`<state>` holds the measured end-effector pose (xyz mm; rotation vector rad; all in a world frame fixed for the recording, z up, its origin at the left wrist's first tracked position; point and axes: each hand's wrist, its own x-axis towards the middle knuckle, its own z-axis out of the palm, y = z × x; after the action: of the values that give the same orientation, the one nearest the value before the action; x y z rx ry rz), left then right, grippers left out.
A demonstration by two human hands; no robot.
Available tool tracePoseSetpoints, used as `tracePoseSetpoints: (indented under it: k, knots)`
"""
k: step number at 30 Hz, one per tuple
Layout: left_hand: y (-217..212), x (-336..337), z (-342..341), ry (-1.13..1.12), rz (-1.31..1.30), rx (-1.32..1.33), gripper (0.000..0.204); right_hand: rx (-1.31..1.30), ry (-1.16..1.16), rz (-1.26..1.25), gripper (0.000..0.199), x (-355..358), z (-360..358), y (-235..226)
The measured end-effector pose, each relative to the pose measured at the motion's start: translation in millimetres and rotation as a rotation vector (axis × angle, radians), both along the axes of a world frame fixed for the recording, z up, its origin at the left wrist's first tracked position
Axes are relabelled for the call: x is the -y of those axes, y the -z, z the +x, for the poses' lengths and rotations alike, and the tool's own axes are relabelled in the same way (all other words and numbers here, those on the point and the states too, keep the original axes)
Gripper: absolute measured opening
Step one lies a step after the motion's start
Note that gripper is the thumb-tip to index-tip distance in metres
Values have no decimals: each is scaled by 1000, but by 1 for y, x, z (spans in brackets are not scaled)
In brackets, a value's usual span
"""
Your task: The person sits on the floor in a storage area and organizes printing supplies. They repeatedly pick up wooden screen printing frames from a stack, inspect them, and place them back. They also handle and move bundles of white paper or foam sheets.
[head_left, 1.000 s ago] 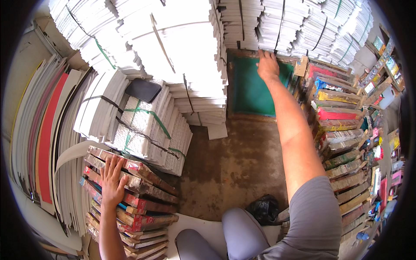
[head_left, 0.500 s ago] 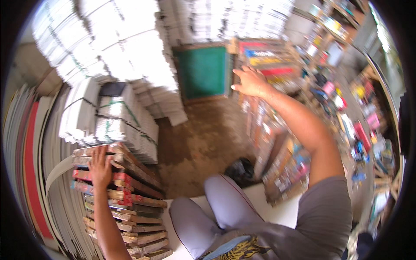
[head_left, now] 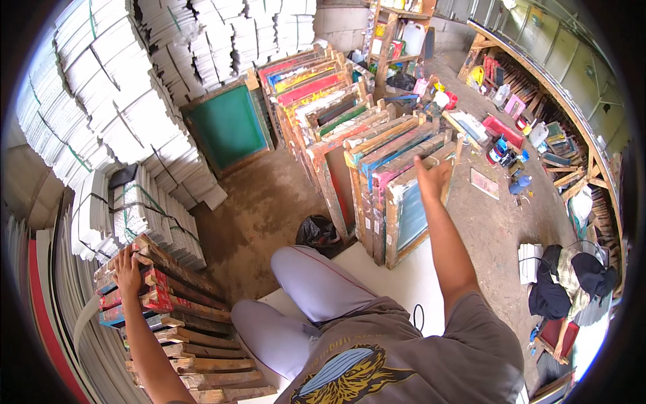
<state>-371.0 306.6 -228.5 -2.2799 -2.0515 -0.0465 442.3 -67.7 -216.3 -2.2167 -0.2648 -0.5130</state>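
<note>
My left hand [head_left: 126, 271] lies on top of a row of wooden screen-printing frames [head_left: 202, 363] at the left, fingers spread over the worn, red-taped edges. On the right, a second row of paint-stained screen frames [head_left: 323, 111] stands on edge, running away from me. My right hand [head_left: 434, 178] is at the top bar of its nearest frame [head_left: 410, 219], which has pale blue mesh. The thumb points up, and the other fingers look bent over the bar, partly hidden. A green-meshed frame [head_left: 229, 128] leans against the paper stacks at the back.
Tall bundles of white sheets [head_left: 101, 87] fill the back left. A black plastic bag [head_left: 318, 232] sits on the floor between the rows. Paint containers [head_left: 498, 149] and a red tray [head_left: 503, 132] lie at the right. Another person [head_left: 572, 283] is at the far right, near a shelf rack [head_left: 562, 108].
The view has swung to the right, bringing the right row and another person into sight. My right hand has come from mid-air to the nearest frame there; my left stays on the left row.
</note>
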Motion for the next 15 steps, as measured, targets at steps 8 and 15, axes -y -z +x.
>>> tracePoseSetpoints:
  k: [8, 15]
  knots:
    - [20, -13, -54, 14, 0, -78, 58, -663, -179, 582, 89, -38, -3, 0]
    - [-39, 45, 20, -105, -54, 102, 62, -794, -300, 439, 53, 105, 66, -12]
